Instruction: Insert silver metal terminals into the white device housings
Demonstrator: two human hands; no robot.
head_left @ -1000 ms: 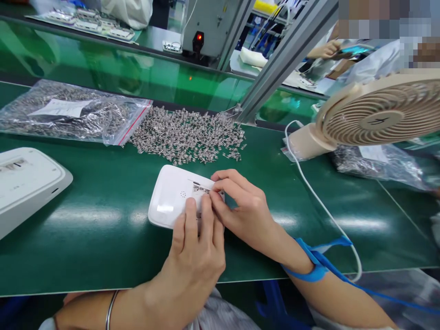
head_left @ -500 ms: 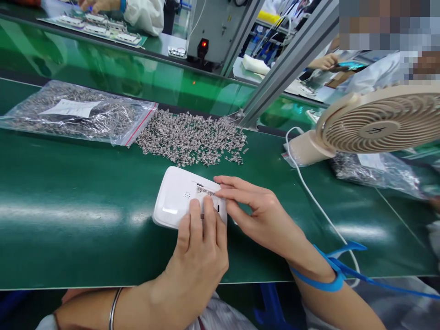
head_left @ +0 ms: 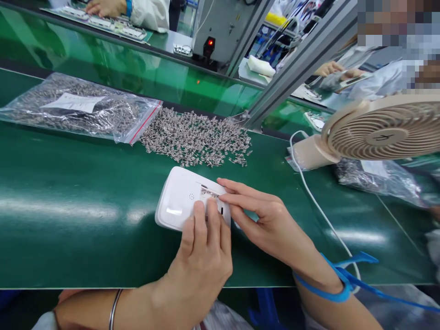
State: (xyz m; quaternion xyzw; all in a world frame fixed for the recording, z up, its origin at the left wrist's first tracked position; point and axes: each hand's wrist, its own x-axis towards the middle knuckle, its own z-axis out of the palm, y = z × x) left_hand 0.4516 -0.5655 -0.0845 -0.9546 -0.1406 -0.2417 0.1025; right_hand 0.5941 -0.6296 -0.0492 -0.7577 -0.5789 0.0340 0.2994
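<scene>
A white plastic housing [head_left: 178,195] with rounded corners, a cluster of small holes and a rectangular recess lies on the green bench. Small metal pieces [head_left: 208,193] show inside the recess. Over the housing's near edge, my left hand [head_left: 206,256] is closed, its fingertips pressing on the top face beside the recess. My right hand [head_left: 257,208] is at the housing's right end, fingers pinched together, with one fingertip at the recess; what they hold, if anything, is hidden. Beyond the housing spreads a loose pile of small metal spring contacts [head_left: 195,137].
A clear zip bag [head_left: 113,110] full of metal parts lies at the back left. At the right stand a beige fan [head_left: 312,153] with a white cable [head_left: 318,206] and another bag [head_left: 378,181]. A metal post [head_left: 292,59] rises behind. Co-workers' hands [head_left: 106,7] show across the bench.
The whole view has shifted slightly, so things appear a little further right. Both hands keep nearly the same hold at the housing. A co-worker's hands at the upper right have moved.
</scene>
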